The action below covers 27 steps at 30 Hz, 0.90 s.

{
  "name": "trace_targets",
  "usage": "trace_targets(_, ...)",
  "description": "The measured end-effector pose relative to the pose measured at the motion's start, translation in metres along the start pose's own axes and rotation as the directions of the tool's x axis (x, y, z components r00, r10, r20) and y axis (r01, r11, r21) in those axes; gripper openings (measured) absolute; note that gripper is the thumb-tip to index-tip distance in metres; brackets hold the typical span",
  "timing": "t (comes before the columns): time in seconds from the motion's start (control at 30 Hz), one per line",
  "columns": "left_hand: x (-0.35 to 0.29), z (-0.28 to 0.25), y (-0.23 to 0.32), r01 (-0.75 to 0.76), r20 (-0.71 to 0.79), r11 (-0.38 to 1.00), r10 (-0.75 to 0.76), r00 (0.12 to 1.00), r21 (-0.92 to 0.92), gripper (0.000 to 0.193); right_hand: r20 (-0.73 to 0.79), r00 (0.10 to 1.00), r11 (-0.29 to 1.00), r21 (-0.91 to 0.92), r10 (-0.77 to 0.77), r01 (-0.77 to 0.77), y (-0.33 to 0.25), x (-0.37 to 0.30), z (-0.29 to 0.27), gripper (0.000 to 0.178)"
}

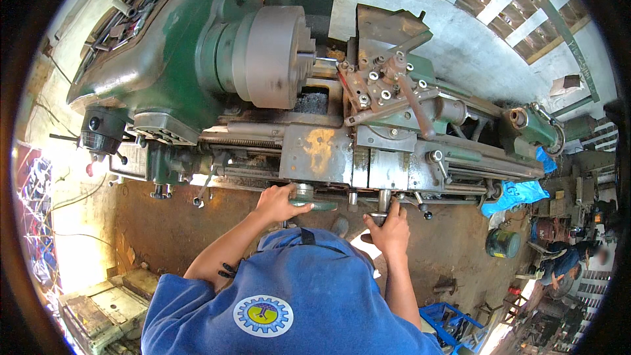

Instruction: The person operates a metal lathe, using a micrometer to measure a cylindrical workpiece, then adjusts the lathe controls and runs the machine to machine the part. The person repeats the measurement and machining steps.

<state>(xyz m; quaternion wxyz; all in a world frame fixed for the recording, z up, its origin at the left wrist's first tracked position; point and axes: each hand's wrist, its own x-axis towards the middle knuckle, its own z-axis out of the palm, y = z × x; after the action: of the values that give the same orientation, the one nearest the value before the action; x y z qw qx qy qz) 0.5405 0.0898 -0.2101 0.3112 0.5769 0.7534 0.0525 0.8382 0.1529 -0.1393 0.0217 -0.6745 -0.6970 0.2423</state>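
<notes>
A large metal lathe with a green headstock [171,52] and a wide grey chuck [273,56] stretches across in front of me. At the carriage apron's lower left, my left hand [277,204] is closed on the rim of a green handwheel [322,206]. Farther right, my right hand [392,229] closes round a dark crank handle [376,215] on the cross slide; its palm side is hidden. Between and above my hands lies the carriage [315,151], its grey top worn to a yellowish patch. A tool post [388,82] with several bolts and a long lever [417,110] sits right of the chuck.
The tailstock [532,125] stands at the lathe's right end, near a blue plastic bag [516,196]. Loose tools [125,23] lie on top of the headstock. A green bucket [502,243] stands on the floor at right; another person [562,263] is beyond it. An old pale cabinet [105,312] is at lower left.
</notes>
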Motion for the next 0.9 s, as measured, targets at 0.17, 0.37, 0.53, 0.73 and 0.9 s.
trace_targets(0.17,0.0003,0.0014,-0.0011,0.017,0.026,1.000,-0.017,1.000,-0.012,0.084,-0.003,1.000,1.000,-0.018,0.004,-0.004,-0.0037,0.0025,-0.0005,0.087)
trace_targets(0.37,-0.0002,-0.0009,0.0006,0.013,-0.004,1.000,-0.013,1.000,-0.010,0.079,0.013,1.000,1.000,-0.003,0.003,-0.002,-0.0030,0.0030,-0.0009,0.083)
trace_targets(0.53,0.0014,-0.0013,-0.0003,0.048,0.073,0.999,-0.046,0.996,-0.021,0.083,0.012,1.000,1.000,-0.009,-0.015,0.015,-0.0018,0.0032,-0.0010,0.081)
trace_targets(0.73,-0.0007,0.0007,-0.0008,0.016,-0.010,0.999,-0.016,1.000,-0.044,0.084,-0.012,0.999,0.999,-0.005,-0.034,0.034,-0.0012,0.0012,-0.0009,0.081)
trace_targets(0.9,-0.0012,0.0019,-0.0026,0.043,0.016,0.999,-0.043,0.999,-0.030,0.082,0.008,0.999,0.999,0.015,-0.036,0.036,0.0045,0.0033,0.0030,0.082)
